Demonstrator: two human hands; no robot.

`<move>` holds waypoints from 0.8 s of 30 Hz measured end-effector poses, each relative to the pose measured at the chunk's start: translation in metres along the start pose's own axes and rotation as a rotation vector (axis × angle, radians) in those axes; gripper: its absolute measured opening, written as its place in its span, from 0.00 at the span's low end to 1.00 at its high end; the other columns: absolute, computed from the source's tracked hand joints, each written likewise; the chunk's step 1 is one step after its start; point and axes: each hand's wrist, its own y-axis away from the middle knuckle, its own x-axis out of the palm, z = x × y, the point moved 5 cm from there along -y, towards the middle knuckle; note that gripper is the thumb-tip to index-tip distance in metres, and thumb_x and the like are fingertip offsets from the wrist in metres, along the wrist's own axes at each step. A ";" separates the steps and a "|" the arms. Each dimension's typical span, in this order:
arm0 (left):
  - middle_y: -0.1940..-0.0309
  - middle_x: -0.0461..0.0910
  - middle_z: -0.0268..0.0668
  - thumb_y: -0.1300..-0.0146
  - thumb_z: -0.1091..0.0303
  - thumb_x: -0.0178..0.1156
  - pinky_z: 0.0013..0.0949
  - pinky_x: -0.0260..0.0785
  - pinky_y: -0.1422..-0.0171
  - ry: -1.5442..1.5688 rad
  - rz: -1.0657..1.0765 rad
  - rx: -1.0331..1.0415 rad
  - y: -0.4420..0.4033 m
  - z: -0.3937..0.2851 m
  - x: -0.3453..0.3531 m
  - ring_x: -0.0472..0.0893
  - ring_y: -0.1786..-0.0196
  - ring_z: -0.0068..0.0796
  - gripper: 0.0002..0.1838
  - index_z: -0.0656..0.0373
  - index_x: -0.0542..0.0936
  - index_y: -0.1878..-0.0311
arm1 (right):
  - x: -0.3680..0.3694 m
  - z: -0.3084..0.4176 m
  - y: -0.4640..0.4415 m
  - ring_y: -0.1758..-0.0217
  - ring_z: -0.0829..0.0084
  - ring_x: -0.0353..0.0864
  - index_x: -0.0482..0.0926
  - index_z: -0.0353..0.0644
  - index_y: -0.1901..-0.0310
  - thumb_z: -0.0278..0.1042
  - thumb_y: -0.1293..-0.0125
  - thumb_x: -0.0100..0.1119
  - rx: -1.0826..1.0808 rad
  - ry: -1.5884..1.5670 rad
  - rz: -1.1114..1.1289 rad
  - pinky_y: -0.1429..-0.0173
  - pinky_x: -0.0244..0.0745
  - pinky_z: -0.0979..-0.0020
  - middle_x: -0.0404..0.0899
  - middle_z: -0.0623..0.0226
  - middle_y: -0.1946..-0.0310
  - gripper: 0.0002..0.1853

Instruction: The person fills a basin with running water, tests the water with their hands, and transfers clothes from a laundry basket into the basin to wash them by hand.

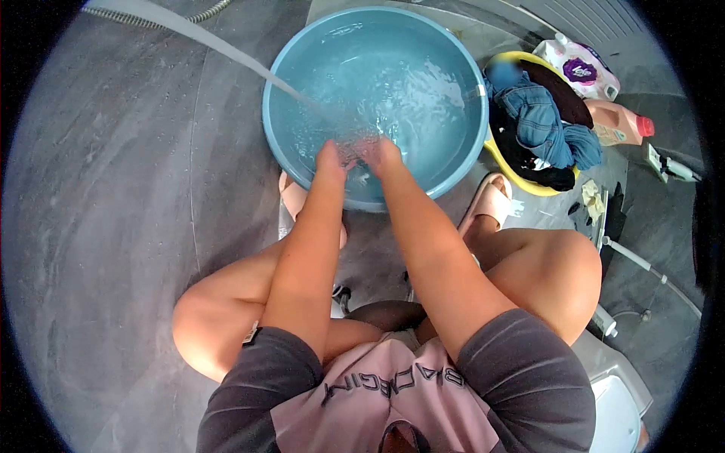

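A large round blue basin (273,140) holds clear, rippled water (362,68). A stream of water (234,57) enters from the upper left and lands in it near my hands. My left hand (331,156) and my right hand (382,155) are side by side at the basin's near side, dipped in the water a small gap apart. Splashing and ripples blur the fingers of both, so their pose is hidden. No object shows in either hand.
Right of the basin, a yellow tub (521,181) holds dark clothes and blue denim (538,121). A white and purple package (578,68) and a pink bottle with a red cap (621,123) stand beside it. A metal hose (215,9) lies upper left; a white toilet (615,411) is lower right.
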 end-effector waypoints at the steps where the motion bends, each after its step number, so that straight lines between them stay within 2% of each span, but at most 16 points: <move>1: 0.54 0.77 0.39 0.35 0.56 0.47 0.52 0.62 0.43 -0.084 -0.119 -0.013 0.013 -0.003 0.002 0.76 0.50 0.40 0.18 0.57 0.74 0.49 | -0.008 -0.011 -0.002 0.52 0.56 0.78 0.72 0.28 0.52 0.34 0.33 0.41 0.068 -0.245 -0.058 0.46 0.75 0.61 0.78 0.49 0.54 0.17; 4: 0.53 0.78 0.36 0.36 0.55 0.50 0.57 0.58 0.42 -0.103 -0.197 -0.033 0.004 0.003 -0.004 0.76 0.50 0.39 0.19 0.55 0.74 0.48 | -0.022 -0.032 0.000 0.56 0.58 0.79 0.74 0.33 0.54 0.34 0.34 0.43 0.268 -0.988 -0.225 0.51 0.76 0.64 0.79 0.52 0.56 0.15; 5: 0.53 0.78 0.36 0.36 0.55 0.50 0.57 0.58 0.42 -0.105 -0.193 -0.032 0.006 0.003 -0.002 0.76 0.50 0.39 0.19 0.55 0.74 0.48 | -0.021 -0.004 0.013 0.56 0.58 0.79 0.74 0.33 0.54 0.34 0.34 0.43 0.264 -0.988 -0.225 0.51 0.76 0.64 0.79 0.52 0.56 0.15; 7: 0.53 0.78 0.38 0.38 0.58 0.53 0.50 0.62 0.42 -0.264 -0.262 -0.014 0.015 0.002 0.003 0.76 0.49 0.38 0.20 0.58 0.74 0.47 | -0.025 0.073 0.056 0.61 0.60 0.78 0.74 0.40 0.58 0.36 0.35 0.45 0.370 -0.570 -0.436 0.60 0.74 0.63 0.78 0.59 0.62 0.11; 8: 0.53 0.78 0.38 0.38 0.58 0.53 0.50 0.62 0.42 -0.264 -0.254 -0.011 0.012 0.005 0.003 0.76 0.49 0.38 0.20 0.58 0.74 0.47 | -0.029 0.078 0.059 0.61 0.60 0.78 0.74 0.40 0.58 0.36 0.35 0.45 0.361 -0.569 -0.437 0.60 0.74 0.63 0.78 0.59 0.62 0.11; 10: 0.51 0.78 0.43 0.39 0.59 0.54 0.43 0.66 0.43 -0.657 -0.200 0.215 0.008 -0.002 0.009 0.77 0.48 0.43 0.22 0.61 0.74 0.45 | -0.038 0.091 0.063 0.68 0.61 0.76 0.72 0.43 0.61 0.38 0.35 0.45 0.316 -0.479 -0.505 0.69 0.70 0.62 0.76 0.62 0.66 0.09; 11: 0.51 0.78 0.43 0.39 0.59 0.54 0.43 0.66 0.43 -0.653 -0.194 0.223 0.005 0.002 0.007 0.77 0.48 0.43 0.22 0.61 0.74 0.45 | -0.040 0.099 0.069 0.68 0.61 0.76 0.72 0.43 0.61 0.38 0.35 0.45 0.306 -0.477 -0.502 0.69 0.70 0.62 0.76 0.62 0.66 0.09; 13: 0.50 0.77 0.50 0.41 0.59 0.56 0.40 0.69 0.45 -1.236 -0.179 0.633 0.006 -0.006 0.018 0.77 0.48 0.47 0.25 0.64 0.73 0.44 | -0.041 0.117 0.084 0.69 0.61 0.76 0.72 0.43 0.59 0.40 0.34 0.46 0.328 -0.495 -0.488 0.71 0.70 0.63 0.76 0.63 0.65 0.11; 16: 0.50 0.77 0.53 0.42 0.57 0.58 0.43 0.68 0.43 -1.231 -0.069 0.701 0.022 -0.003 0.024 0.77 0.46 0.50 0.27 0.65 0.73 0.43 | -0.053 0.115 0.081 0.68 0.62 0.78 0.72 0.42 0.56 0.43 0.33 0.44 0.267 -0.453 -0.517 0.68 0.73 0.64 0.78 0.64 0.63 0.14; 19: 0.51 0.78 0.52 0.43 0.56 0.59 0.42 0.68 0.42 -1.256 -0.028 0.630 0.057 -0.014 0.034 0.77 0.46 0.49 0.29 0.65 0.72 0.42 | -0.045 0.161 0.109 0.65 0.63 0.80 0.71 0.43 0.53 0.46 0.31 0.42 0.294 -0.310 -0.491 0.65 0.75 0.65 0.79 0.63 0.59 0.16; 24: 0.51 0.78 0.52 0.43 0.55 0.59 0.40 0.68 0.42 -1.322 0.012 0.645 0.101 -0.063 0.049 0.77 0.46 0.48 0.28 0.64 0.74 0.43 | -0.042 0.233 0.126 0.64 0.66 0.81 0.72 0.42 0.52 0.47 0.31 0.42 0.211 -0.186 -0.481 0.64 0.76 0.65 0.80 0.63 0.58 0.18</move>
